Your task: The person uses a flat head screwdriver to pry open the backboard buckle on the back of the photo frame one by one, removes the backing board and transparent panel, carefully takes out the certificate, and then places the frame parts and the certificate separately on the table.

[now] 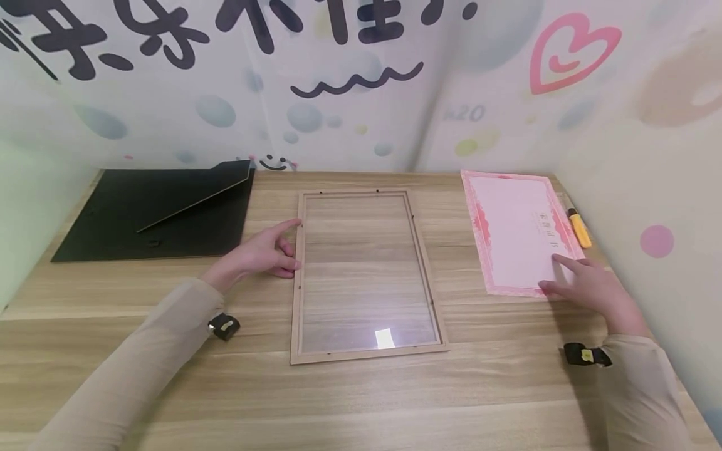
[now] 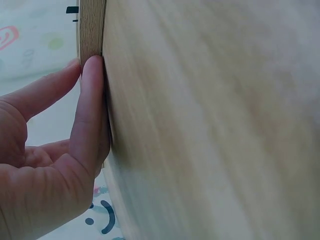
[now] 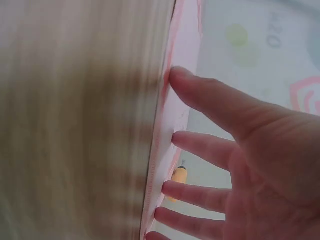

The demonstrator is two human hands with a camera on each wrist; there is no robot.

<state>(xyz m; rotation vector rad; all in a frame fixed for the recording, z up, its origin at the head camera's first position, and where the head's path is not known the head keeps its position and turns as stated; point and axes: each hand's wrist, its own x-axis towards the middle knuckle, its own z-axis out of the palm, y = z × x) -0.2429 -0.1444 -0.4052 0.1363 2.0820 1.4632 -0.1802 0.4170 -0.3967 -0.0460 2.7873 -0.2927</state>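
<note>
A light wooden picture frame [image 1: 365, 275] with a clear pane lies flat in the middle of the wooden table [image 1: 361, 401]. My left hand [image 1: 269, 250] rests on the table against the frame's left rail, fingers straight; in the left wrist view its fingers [image 2: 87, 115] press the frame's edge [image 2: 92, 30]. To the right lies a pink-bordered certificate [image 1: 519, 228]. My right hand [image 1: 586, 285] lies flat on its near right corner with fingers spread; the right wrist view shows the fingers [image 3: 210, 150] on the pink sheet [image 3: 172, 130].
A black backing board [image 1: 152, 216] with a raised stand flap lies at the back left. A yellow highlighter [image 1: 578, 228] lies right of the certificate, near the wall. Patterned walls close the table at the back and right.
</note>
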